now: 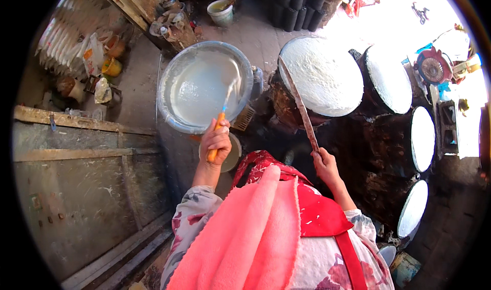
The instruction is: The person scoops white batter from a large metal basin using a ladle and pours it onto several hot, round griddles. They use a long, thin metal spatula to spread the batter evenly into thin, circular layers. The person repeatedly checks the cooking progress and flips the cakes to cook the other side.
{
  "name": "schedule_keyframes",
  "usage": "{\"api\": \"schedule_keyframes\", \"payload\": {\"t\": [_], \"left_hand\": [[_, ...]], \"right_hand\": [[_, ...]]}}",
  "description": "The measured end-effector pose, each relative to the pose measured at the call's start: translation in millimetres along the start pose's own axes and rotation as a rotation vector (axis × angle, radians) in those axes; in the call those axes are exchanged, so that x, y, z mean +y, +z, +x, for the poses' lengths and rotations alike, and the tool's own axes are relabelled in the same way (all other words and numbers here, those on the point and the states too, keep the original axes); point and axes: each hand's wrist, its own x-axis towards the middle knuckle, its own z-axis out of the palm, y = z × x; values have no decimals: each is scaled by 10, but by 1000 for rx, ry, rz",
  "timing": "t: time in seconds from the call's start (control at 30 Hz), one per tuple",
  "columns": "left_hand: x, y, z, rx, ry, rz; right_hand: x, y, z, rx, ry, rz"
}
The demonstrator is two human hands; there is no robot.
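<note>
My left hand (218,141) is closed around an orange-handled tool (216,143). Its white-coated end reaches over a large round basin (162,97) of milky white liquid batter (199,88); that end is blurred, so its kind is unclear. In my right hand (327,166), the fingers grip the near end of a long, narrow, stained stick (300,106). The stick slants away from me, with its far end at the left rim of a round griddle (322,78) covered in a white layer.
More round white-topped griddles (388,80) curve down the right side on dark stands. A small grate (244,117) lies by the basin. Behind are a white bucket (220,13) and stacked black cylindrical briquettes (296,6). A wood-framed panel (92,182) stands left; a red blower (433,65) sits far right.
</note>
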Motion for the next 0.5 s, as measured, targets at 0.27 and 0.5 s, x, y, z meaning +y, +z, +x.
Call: {"api": "schedule_keyframes", "payload": {"t": [0.27,0.5], "left_hand": [[-83,1220,-401,-294,81,669],[816,637,-480,-28,311,575]], "right_hand": [[-270,255,68,-2,-32,121],[-14,514,-3,4,-98,97]]}}
